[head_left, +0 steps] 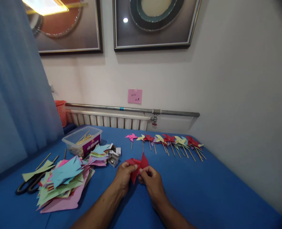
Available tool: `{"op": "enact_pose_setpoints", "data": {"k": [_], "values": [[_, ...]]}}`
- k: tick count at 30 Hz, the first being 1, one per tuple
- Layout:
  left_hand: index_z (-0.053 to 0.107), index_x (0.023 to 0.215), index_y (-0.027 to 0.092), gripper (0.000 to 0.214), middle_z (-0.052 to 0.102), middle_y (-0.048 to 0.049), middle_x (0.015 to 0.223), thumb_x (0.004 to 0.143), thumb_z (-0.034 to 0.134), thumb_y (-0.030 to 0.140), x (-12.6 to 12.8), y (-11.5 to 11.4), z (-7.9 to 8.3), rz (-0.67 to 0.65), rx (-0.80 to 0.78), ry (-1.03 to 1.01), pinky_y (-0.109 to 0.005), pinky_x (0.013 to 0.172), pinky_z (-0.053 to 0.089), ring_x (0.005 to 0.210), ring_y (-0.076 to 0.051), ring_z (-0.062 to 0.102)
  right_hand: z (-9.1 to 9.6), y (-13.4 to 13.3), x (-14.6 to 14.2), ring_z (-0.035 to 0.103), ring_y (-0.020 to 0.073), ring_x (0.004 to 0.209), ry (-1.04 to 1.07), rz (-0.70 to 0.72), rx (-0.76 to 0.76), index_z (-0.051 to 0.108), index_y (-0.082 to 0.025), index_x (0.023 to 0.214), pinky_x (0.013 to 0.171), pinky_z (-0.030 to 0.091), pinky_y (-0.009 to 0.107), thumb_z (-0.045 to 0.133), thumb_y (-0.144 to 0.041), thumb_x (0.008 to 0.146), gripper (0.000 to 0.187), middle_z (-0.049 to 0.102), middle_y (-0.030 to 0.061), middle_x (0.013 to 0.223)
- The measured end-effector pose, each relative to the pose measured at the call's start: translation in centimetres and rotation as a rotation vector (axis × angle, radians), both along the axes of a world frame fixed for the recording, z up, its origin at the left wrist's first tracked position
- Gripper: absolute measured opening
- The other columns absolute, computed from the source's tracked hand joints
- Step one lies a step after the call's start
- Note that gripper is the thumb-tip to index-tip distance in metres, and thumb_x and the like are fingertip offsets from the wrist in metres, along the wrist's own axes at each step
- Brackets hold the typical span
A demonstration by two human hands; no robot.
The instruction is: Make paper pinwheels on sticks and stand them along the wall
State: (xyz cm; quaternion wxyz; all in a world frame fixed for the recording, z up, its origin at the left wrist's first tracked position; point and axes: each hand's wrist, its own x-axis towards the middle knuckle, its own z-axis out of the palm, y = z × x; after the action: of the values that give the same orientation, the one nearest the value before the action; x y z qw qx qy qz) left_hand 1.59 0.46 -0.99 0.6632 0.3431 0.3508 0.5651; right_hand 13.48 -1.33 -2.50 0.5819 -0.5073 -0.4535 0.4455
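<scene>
Both my hands hold a red paper pinwheel (143,162) above the blue table, its blades folded toward the middle. My left hand (125,175) grips it from the left, thumb lying over the paper. From the right, my right hand (151,181) pinches near the pinwheel's centre with thumb and forefinger. Whether a pin sits under those fingertips is too small to tell. Beyond my hands, several finished pinwheels on sticks (168,139) lie in a row. Small open boxes with metal bits (113,159) stand left of my left hand.
A clear plastic tub (70,140) holds wooden sticks (83,137). Cut coloured paper (64,178) is piled at the left, with a smaller stack (99,156) behind it. Black-handled scissors (31,186) lie partly under paper. A blue curtain (17,82) hangs left; a radiator (107,120) stands behind the table.
</scene>
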Motion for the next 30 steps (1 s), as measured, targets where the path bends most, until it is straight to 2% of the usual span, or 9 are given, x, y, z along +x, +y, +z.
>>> {"op": "enact_pose_setpoints", "data": {"k": [4, 7, 13, 20, 30], "values": [[0.073, 0.076, 0.011, 0.028, 0.07, -0.0045, 0.066, 0.055, 0.082, 0.026, 0.1, 0.1, -0.3, -0.012, -0.004, 0.003, -0.027, 0.062, 0.046, 0.06, -0.015, 0.062, 0.3, -0.1, 0.0, 0.056, 0.0153, 0.051, 0.01, -0.007, -0.007, 0.052, -0.023, 0.059, 0.055, 0.048, 0.028, 0.071, -0.041, 0.069, 0.028, 0.056, -0.0033, 0.053], [0.072, 0.075, 0.01, 0.029, 0.07, -0.005, 0.066, 0.055, 0.083, 0.028, 0.1, 0.1, -0.5, -0.018, 0.003, 0.016, -0.027, 0.061, 0.045, 0.059, -0.015, 0.061, 0.3, -0.1, 0.0, 0.052, 0.0139, 0.048, 0.001, -0.008, 0.006, 0.049, -0.023, 0.057, 0.052, 0.044, 0.027, 0.069, -0.041, 0.07, 0.03, 0.053, -0.0044, 0.05], [0.071, 0.073, 0.011, 0.031, 0.069, -0.0058, 0.064, 0.055, 0.086, 0.032, 0.2, 0.1, -0.6, -0.037, 0.014, 0.039, -0.029, 0.061, 0.046, 0.056, -0.016, 0.061, 0.2, 0.1, 0.1, 0.049, 0.014, 0.048, -0.123, -0.035, 0.043, 0.052, -0.024, 0.056, 0.051, 0.04, 0.027, 0.066, -0.039, 0.073, 0.026, 0.056, -0.0036, 0.049], [0.071, 0.074, 0.01, 0.039, 0.07, -0.0068, 0.066, 0.053, 0.089, 0.037, 0.1, 0.2, -0.8, -0.039, 0.012, 0.059, -0.029, 0.062, 0.046, 0.057, -0.016, 0.062, 0.2, 0.0, 0.2, 0.048, 0.0144, 0.045, -0.143, -0.033, 0.042, 0.051, -0.025, 0.056, 0.049, 0.038, 0.027, 0.066, -0.039, 0.074, 0.027, 0.055, -0.0041, 0.046], [0.067, 0.068, 0.012, 0.032, 0.068, -0.005, 0.063, 0.054, 0.088, 0.032, 0.1, 0.3, -1.1, -0.016, -0.008, 0.102, -0.025, 0.058, 0.042, 0.055, -0.013, 0.059, -0.5, 0.1, 0.3, 0.049, 0.0144, 0.046, -0.216, -0.054, 0.043, 0.052, -0.024, 0.059, 0.047, 0.038, 0.025, 0.065, -0.043, 0.075, 0.027, 0.057, -0.0039, 0.047]]}}
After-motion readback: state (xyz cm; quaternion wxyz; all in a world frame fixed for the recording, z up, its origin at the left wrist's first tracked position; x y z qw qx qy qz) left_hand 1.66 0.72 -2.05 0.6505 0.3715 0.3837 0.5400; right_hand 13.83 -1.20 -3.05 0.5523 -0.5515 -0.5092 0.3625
